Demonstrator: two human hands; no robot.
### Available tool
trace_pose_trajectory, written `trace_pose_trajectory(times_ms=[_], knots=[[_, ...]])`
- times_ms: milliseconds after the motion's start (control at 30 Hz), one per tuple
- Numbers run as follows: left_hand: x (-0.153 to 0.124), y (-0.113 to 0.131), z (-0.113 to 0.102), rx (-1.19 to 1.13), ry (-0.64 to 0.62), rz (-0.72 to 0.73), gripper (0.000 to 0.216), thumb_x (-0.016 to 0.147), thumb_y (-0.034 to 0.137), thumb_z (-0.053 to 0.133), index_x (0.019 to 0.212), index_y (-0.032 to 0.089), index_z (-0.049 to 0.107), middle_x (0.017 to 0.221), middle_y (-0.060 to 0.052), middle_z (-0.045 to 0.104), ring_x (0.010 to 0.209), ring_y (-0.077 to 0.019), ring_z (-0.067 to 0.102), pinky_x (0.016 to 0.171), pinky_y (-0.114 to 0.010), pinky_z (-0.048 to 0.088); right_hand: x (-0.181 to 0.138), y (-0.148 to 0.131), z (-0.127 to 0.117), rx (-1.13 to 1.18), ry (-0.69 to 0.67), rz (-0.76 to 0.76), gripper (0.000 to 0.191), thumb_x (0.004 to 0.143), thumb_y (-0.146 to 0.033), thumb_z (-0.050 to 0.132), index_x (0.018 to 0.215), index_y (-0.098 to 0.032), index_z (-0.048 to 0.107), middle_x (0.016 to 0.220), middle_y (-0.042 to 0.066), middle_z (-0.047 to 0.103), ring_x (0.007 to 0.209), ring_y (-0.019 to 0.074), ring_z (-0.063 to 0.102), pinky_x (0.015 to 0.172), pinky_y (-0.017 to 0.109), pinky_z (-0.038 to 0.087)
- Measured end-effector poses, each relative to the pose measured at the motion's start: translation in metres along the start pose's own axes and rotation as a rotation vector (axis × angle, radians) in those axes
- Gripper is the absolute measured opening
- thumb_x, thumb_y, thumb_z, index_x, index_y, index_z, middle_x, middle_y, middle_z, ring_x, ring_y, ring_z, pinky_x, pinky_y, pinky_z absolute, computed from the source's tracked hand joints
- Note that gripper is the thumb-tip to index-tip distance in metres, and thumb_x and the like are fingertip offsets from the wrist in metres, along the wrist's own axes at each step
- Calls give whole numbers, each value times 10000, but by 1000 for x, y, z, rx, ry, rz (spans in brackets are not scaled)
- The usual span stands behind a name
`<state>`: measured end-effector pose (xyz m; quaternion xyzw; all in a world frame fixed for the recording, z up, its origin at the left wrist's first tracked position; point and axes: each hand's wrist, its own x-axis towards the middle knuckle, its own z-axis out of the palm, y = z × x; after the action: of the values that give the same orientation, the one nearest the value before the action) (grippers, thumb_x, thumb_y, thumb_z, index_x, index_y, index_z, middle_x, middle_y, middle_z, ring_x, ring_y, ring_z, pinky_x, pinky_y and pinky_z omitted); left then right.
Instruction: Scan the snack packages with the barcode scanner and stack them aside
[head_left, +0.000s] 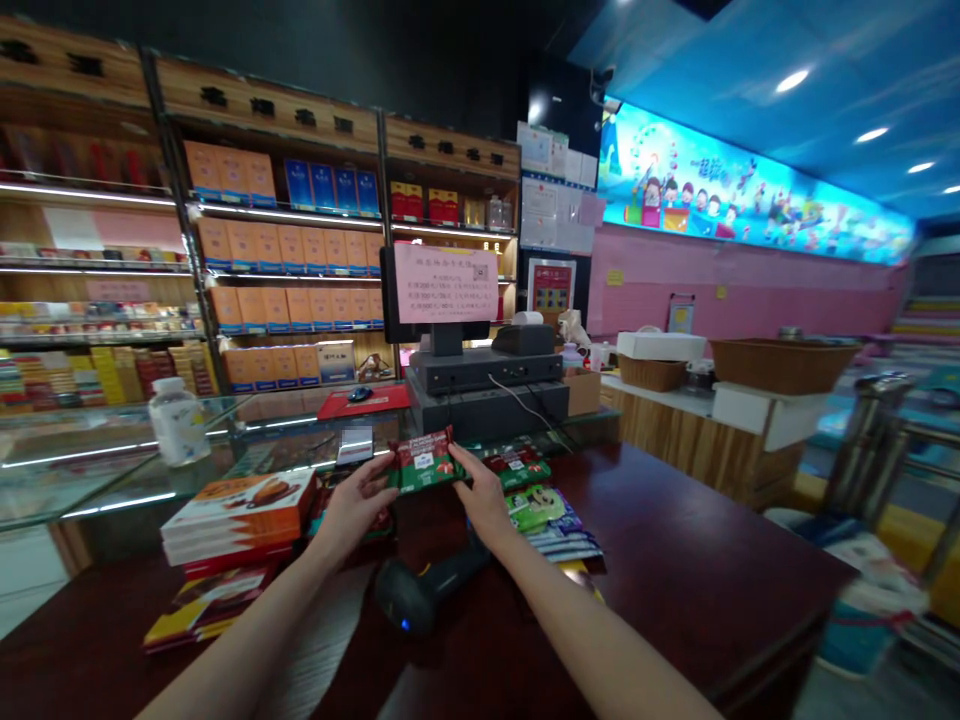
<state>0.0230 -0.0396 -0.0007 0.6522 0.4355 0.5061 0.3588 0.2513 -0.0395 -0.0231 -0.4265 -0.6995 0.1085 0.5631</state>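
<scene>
My left hand (pixel 358 505) and my right hand (pixel 480 495) together hold a flat red and green packet (pixel 424 461) above the dark wooden counter (pixel 697 560), each pinching one end. Below my right wrist lies a black barcode scanner (pixel 420 590) with a small blue light. More flat packets (pixel 551 520), green, red and purple, lie fanned out just right of my right hand. A stack of orange and white boxes (pixel 238 515) sits to the left of my left hand.
A cash register with a screen (pixel 442 300) stands behind the packet. A white plastic jar (pixel 175 420) rests on the glass display case at left. Shelves of orange boxes (pixel 285 290) fill the back wall. Baskets (pixel 780 365) sit on a side counter at right.
</scene>
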Motion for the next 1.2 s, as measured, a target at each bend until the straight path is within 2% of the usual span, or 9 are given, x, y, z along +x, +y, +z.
trace_pose_trajectory(times_ms=[200, 367, 500, 667, 833, 933, 1200], knots=[[-16, 5, -14, 85, -128, 48, 781, 667, 364, 703, 1397, 182, 496, 1317, -106, 653, 1195, -278, 626, 970, -422, 540, 3, -5, 11, 16, 5, 17, 524, 801, -120, 555, 1288, -286, 656, 1350, 8, 639, 1272, 214, 587, 1136, 421, 430], [-19, -3, -22, 221, -1, 119, 529, 676, 365, 674, 1189, 234, 648, 1328, -54, 650, 1195, -262, 623, 1068, -437, 460, 2, -12, 20, 31, -9, 23, 452, 805, -148, 575, 1229, -259, 690, 1307, 32, 671, 1235, 213, 613, 1114, 416, 445], [-19, -13, -25, 281, 91, 154, 370, 727, 370, 618, 1063, 236, 694, 1327, -57, 653, 1212, -251, 610, 1116, -425, 400, 1, -17, 25, 5, -19, 48, 395, 805, -156, 572, 1155, -268, 715, 1231, 26, 710, 1168, 220, 647, 1058, 413, 479], [-18, -20, -29, 309, 178, 188, 312, 773, 367, 570, 1042, 250, 674, 1228, -32, 694, 1202, -239, 606, 1096, -413, 414, 0, -17, 29, 47, -29, 9, 275, 813, -188, 607, 1051, -247, 731, 1079, 45, 738, 1041, 231, 672, 947, 386, 504], [-17, -17, -33, 428, 198, 231, 277, 859, 433, 530, 1032, 239, 624, 1074, -47, 700, 1020, -227, 658, 940, -373, 496, 1, -17, 34, 55, -26, 29, 161, 837, -239, 645, 976, -234, 726, 997, 41, 722, 964, 218, 661, 880, 343, 496], [-16, -15, -34, 534, 223, 250, 303, 895, 490, 500, 1023, 236, 603, 993, -50, 678, 946, -228, 655, 873, -364, 500, 2, -18, 39, 47, -31, 41, 106, 843, -285, 667, 915, -229, 720, 970, 39, 704, 946, 213, 645, 868, 326, 486], [-15, -11, -29, 779, 285, 168, 280, 931, 466, 453, 1041, 236, 570, 1068, -67, 648, 1047, -256, 619, 900, -385, 463, 7, -12, 49, 18, 9, 88, 214, 837, -408, 662, 773, -206, 686, 859, 27, 646, 840, 198, 588, 776, 285, 451]])
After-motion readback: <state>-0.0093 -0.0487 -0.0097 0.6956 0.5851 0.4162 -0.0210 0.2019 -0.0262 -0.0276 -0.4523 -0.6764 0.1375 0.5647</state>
